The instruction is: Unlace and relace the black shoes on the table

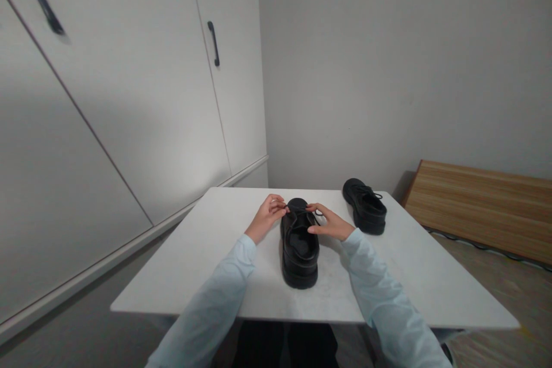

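Left hand (268, 217) pinches lace (286, 206) of closer shoe (301, 269); right hand (330, 223) has thumb spread from fingers, grip unclear. Counter (190, 247) extends wide leftward; second shoe (366, 210) near far-right corner.

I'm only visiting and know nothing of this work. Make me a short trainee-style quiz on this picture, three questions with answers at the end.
1. What stands between the left hand and right hand? A) a mug B) a black lace-up shoe C) a book
2. True or false: both sleeves are pink.
3. Fill in: the other shoe stands near the white table's far ____ corner.

Key: 1 B; 2 false, light blue; 3 right.
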The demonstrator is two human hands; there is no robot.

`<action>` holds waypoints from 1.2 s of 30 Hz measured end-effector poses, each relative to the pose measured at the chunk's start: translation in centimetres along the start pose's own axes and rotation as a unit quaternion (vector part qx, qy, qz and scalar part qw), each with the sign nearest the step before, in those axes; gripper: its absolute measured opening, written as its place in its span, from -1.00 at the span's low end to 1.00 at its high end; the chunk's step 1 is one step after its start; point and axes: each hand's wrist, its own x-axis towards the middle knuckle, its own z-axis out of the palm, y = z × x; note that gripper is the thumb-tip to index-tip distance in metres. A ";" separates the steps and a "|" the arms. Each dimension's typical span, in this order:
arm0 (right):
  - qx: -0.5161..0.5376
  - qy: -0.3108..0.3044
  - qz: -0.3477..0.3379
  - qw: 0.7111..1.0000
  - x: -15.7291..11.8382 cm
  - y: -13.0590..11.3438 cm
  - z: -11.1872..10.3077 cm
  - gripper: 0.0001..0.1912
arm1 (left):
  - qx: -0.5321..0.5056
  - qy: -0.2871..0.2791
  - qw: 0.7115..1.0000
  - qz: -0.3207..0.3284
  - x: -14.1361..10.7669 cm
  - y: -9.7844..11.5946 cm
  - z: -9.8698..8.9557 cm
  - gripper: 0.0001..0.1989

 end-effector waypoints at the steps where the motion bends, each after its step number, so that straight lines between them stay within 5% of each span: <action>1: -0.002 -0.001 0.001 1.000 0.0 0.0 0.0 -0.44 | -0.010 0.003 1.000 0.002 0.0 -0.1 0.0 -0.64; 7: -0.012 -0.010 0.004 1.000 0.0 -0.2 0.0 -0.40 | -0.058 0.011 0.998 -0.004 0.0 0.0 0.2 -0.66; 17: -0.009 -0.011 0.010 1.000 0.0 -0.2 0.0 -0.40 | 0.111 0.009 0.994 0.025 0.6 -0.5 -0.6 -0.78; 24: -0.009 -0.014 0.013 1.000 0.0 -0.4 -0.1 -0.39 | 0.127 -0.067 0.990 -0.003 0.7 -1.3 -1.6 -0.73; 36: -0.016 -0.015 0.008 1.000 0.0 -0.3 -0.1 -0.38 | 0.184 -0.059 0.981 0.016 0.6 -0.9 -1.8 -0.79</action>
